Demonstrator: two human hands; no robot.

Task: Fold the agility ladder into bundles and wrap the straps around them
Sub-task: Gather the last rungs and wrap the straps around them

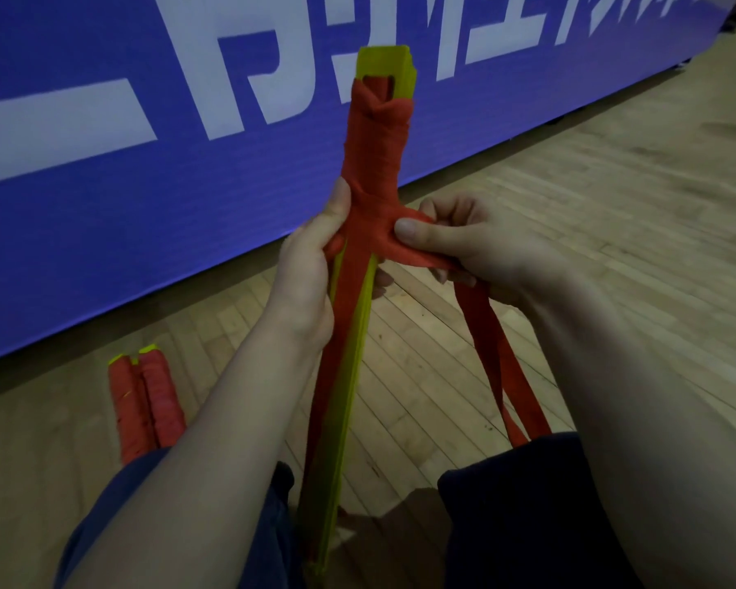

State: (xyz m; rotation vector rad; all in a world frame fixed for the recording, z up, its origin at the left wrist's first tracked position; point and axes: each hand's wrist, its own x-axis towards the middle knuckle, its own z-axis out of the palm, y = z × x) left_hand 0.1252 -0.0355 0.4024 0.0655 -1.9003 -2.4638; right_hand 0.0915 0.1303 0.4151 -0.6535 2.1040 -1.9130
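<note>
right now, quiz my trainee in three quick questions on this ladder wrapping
1. True or false: the red strap covers the yellow rung bundle from end to end.
2. Which hand pinches the strap's loose part? A. left B. right C. neither
3. Fill in: two finished bundles lie on the wooden floor on the person's ____ side.
Key: 1 false, only its upper part is wrapped. 2 B, the right hand pinches; the left hand grips the bundle. 3 left.
</note>
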